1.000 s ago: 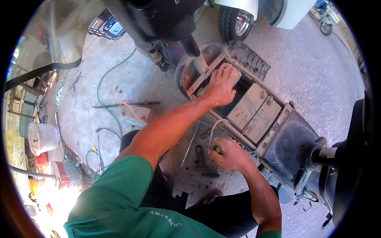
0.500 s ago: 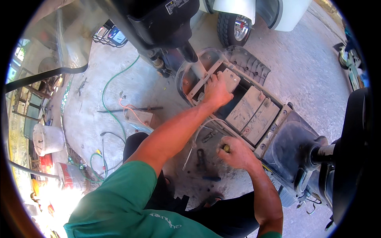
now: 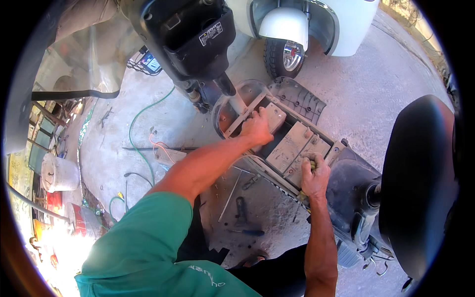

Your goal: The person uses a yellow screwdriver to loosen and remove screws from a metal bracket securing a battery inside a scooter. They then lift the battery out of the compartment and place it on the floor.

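Note:
My left hand (image 3: 257, 129) has its fingers curled over the near edge of a dusty grey battery (image 3: 275, 116), which sits askew at the far end of the open floor compartment (image 3: 264, 174) of a scooter. Two more dusty batteries (image 3: 289, 146) lie side by side in the same compartment, with a dark gap between them and the held one. Above the nearer end of these batteries, my right hand (image 3: 316, 178) is closed around a tool with a yellowish handle (image 3: 312, 164). The hand hides most of that tool, so its kind does not show.
A black steering column (image 3: 225, 84) rises beyond the compartment; a black seat (image 3: 415, 183) stands at right. A black ribbed cover (image 3: 299, 99) leans by the far side. A screwdriver (image 3: 247, 232) and other tools lie on the floor. A green hose (image 3: 132, 119) runs at left.
My right hand has risen from beside the scooter to above the batteries, with the yellow-handled tool still in it. My left hand stays on the far battery. The whole view has shifted slightly.

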